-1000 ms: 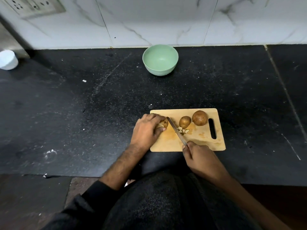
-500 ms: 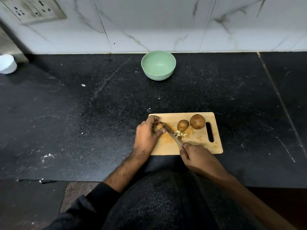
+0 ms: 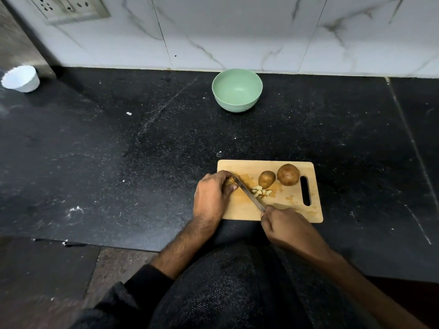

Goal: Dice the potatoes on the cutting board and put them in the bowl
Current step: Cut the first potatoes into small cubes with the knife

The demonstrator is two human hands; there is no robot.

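Observation:
A wooden cutting board (image 3: pixel 292 210) lies on the black counter. My left hand (image 3: pixel 212 197) grips a small potato piece (image 3: pixel 230 180) at the board's left edge, mostly hidden under my fingers. My right hand (image 3: pixel 283 225) holds a knife (image 3: pixel 248 193) by its handle, the blade slanting up-left with its tip against that piece. A little pile of diced potato (image 3: pixel 261 192) lies just right of the blade. Two whole brown potatoes, a smaller one (image 3: pixel 266 179) and a larger one (image 3: pixel 288 174), sit at the board's far side. The empty green bowl (image 3: pixel 237 90) stands near the wall.
A small white cup (image 3: pixel 21 78) stands at the far left beside a steel surface. A socket plate (image 3: pixel 69 7) is on the marble wall. Black counter (image 3: pixel 118 150) stretches left and right of the board; its front edge runs just below my hands.
The knife has shifted left, its tip now against the piece under my left fingers. My left hand has curled tighter over that piece. The camera view has tilted slightly.

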